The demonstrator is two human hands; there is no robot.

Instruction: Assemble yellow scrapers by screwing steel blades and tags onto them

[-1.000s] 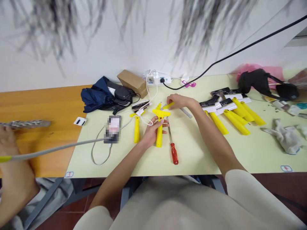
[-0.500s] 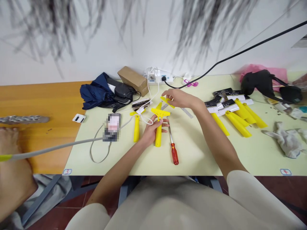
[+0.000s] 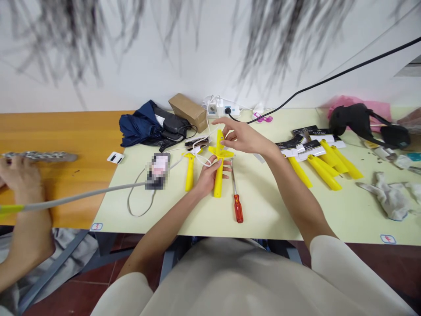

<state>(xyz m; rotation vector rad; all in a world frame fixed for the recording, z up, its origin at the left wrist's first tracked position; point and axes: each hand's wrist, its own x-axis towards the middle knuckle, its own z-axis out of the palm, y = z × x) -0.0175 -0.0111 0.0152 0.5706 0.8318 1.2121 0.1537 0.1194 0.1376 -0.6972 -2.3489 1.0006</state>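
Observation:
My left hand (image 3: 208,179) is closed round the handle of a yellow T-shaped scraper (image 3: 218,183), held upright over the table. A yellow strip (image 3: 219,137) rises behind the scraper's head; whether it joins it, I cannot tell. My right hand (image 3: 242,137) hovers above the head with fingers apart, its fingertips close to or touching that strip. Just right of the scraper lies a screwdriver (image 3: 238,208) with a red handle. Another yellow scraper handle (image 3: 190,173) rests to the left, beneath a white cable. A metal blade (image 3: 259,158) is partly hidden under my right forearm.
Several packaged yellow scrapers (image 3: 324,169) lie at the right, near white gloves (image 3: 390,197) and a black strapped item (image 3: 351,118). A phone (image 3: 159,169) with a cable, a dark blue bundle (image 3: 138,125) and a cardboard box (image 3: 187,109) are left. Another person's hand (image 3: 23,173) is far left.
My right hand has moved slightly left, its fingers spreading; the small yellow piece it held no longer shows in it. My left hand still holds the scraper. The other person's hand has moved up.

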